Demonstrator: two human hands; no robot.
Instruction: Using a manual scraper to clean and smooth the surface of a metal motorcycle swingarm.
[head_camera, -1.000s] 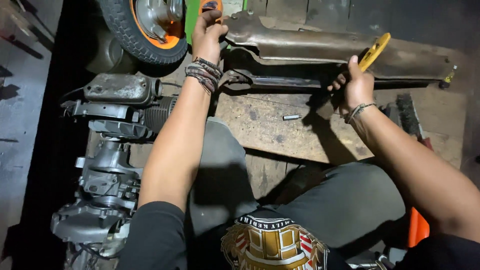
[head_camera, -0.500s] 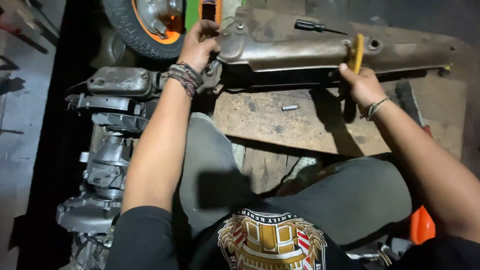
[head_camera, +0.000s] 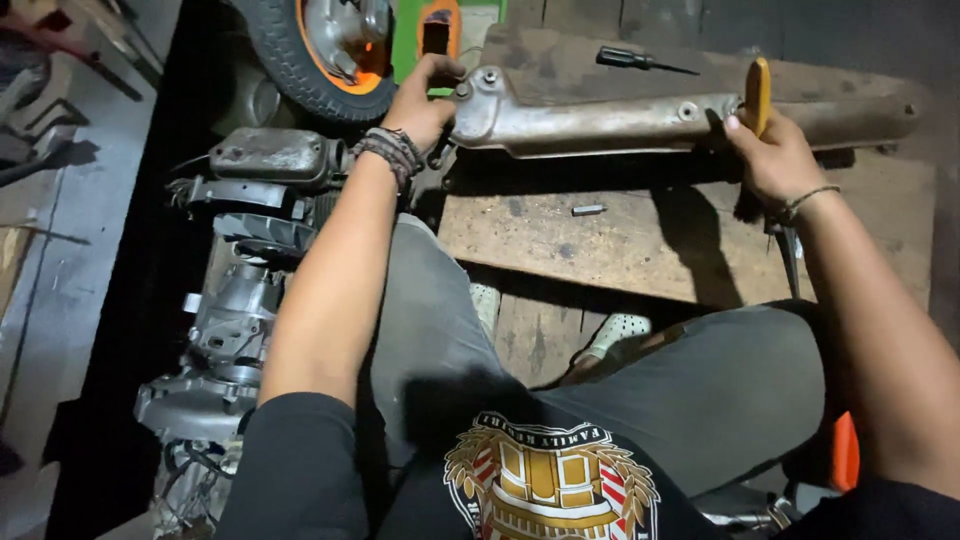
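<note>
On top of the wooden board (head_camera: 600, 250), a long rusty metal part (head_camera: 620, 120) lies flat, going from side to side. The person's left hand (head_camera: 425, 100) is wrapped tight around the near-left end of it, close to the bolt holes. The right hand (head_camera: 775, 155) is closed around a tool with a yellow handle (head_camera: 759, 92), and that tool stands up right against the metal part, near a round hole in its middle.

A second ago the metal part was tipped and sat higher up, and the yellow handle was leaning to the side. Now the part lies more level and lower on the board, and the yellow handle points straight up. The right hand has moved up so that it is touching the part. It looks like the person has turned the part over a bit and has it steadier now, with one hand at each spot.

Behind the part, a small dark screwdriver (head_camera: 630, 60) rests on the bench. A tiny silver bit (head_camera: 587, 210) lies alone on the board, well apart from both hands. To the left sit a grey engine (head_camera: 250, 250) and a tyre with an orange rim (head_camera: 320, 50), just beside the left hand.
</note>
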